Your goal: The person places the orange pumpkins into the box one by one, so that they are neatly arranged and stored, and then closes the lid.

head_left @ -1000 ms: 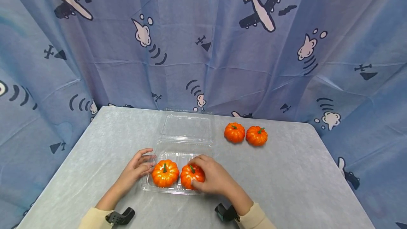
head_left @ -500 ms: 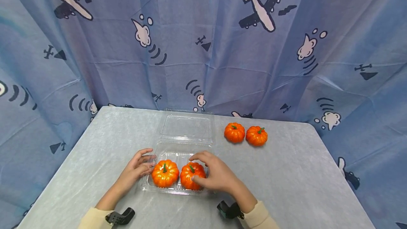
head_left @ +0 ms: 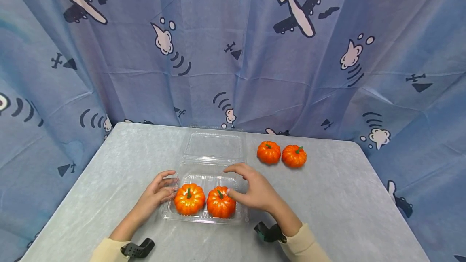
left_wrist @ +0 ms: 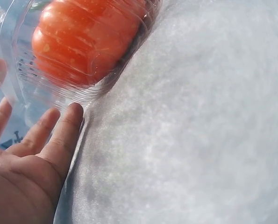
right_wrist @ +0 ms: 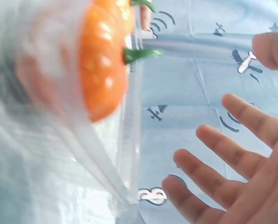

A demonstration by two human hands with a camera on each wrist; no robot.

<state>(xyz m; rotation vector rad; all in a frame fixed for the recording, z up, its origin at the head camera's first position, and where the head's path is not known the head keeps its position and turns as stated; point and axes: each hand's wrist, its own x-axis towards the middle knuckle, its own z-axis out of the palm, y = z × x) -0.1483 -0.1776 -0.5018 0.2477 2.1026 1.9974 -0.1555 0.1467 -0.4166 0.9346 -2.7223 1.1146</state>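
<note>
A clear plastic clamshell box (head_left: 205, 220) lies open on the table, its lid (head_left: 214, 144) folded back. Two small orange pumpkins sit side by side in its front half: a left pumpkin (head_left: 189, 199) and a right pumpkin (head_left: 221, 202), both with green stems. At the box's left side is my left hand (head_left: 155, 191); in the left wrist view its extended fingers (left_wrist: 64, 135) touch or nearly touch the ribbed wall. My right hand (head_left: 257, 187) hovers at the box's right side, holding nothing. Its fingers (right_wrist: 232, 154) are spread apart from the pumpkin in the right wrist view.
Two more pumpkins stand at the back right of the grey table (head_left: 327, 205): one nearer the lid (head_left: 268, 152) and another beside it (head_left: 294, 156). A blue curtain (head_left: 233, 51) with printed airplanes hangs behind the table's far edge.
My right hand has let go of the right pumpkin and drawn away to the right, its fingers opening out. That pumpkin stays in the box. My left hand has not moved.
</note>
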